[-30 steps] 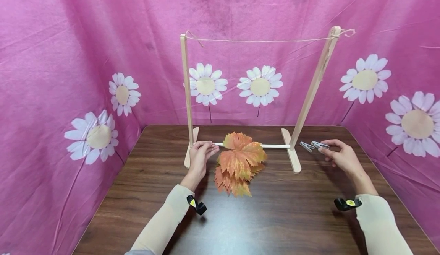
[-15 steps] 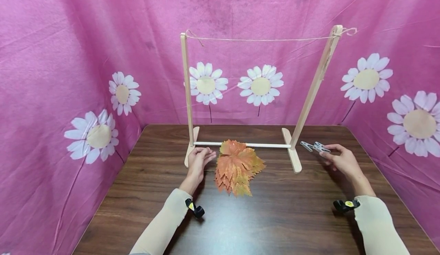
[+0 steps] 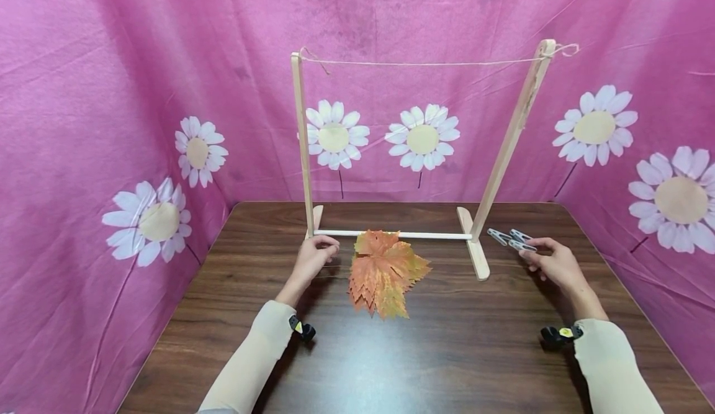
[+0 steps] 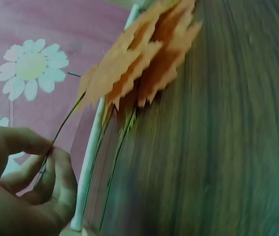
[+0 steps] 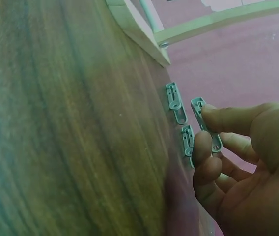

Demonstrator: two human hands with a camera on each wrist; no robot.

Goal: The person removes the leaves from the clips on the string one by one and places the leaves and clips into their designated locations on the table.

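A: From the head view, what do we have?

B: Our left hand (image 3: 310, 259) sits on the desk (image 3: 447, 352) just left of the leaves (image 3: 385, 271), fingers curled in; from here we cannot tell what they grip. The leaves lie in an orange pile between our two hands, their far edge touching the rod (image 3: 436, 236) of the frame (image 3: 505, 153).

A: And the right side?

B: Our right hand (image 3: 553, 262) is beyond the frame's right foot, fingers pinched on a peg (image 3: 522, 244). More grey pegs (image 3: 499, 236) lie just left of its fingertips, by the foot. A string (image 3: 424, 63) runs between the tops of the two posts, high above both hands.

A: What does the left wrist view add?

B: Here our left hand (image 4: 19, 184) pinches a thin stem (image 4: 63, 125) between thumb and fingers. The stem runs up to one leaf (image 4: 115, 73), which sits up and to the right of the hand, over the rest of the pile. The rod (image 4: 95, 147) passes right beside the fingers.

A: And the right wrist view?

B: Our right hand (image 5: 237, 167) holds one peg (image 5: 204, 123) between thumb and forefinger. A second peg (image 5: 175, 102) lies on the desk (image 5: 70, 128) just left of it, and a third (image 5: 187, 142) sits at the middle fingertip; we cannot tell whether that one is gripped. The frame's foot (image 5: 139, 32) lies further up from the hand.
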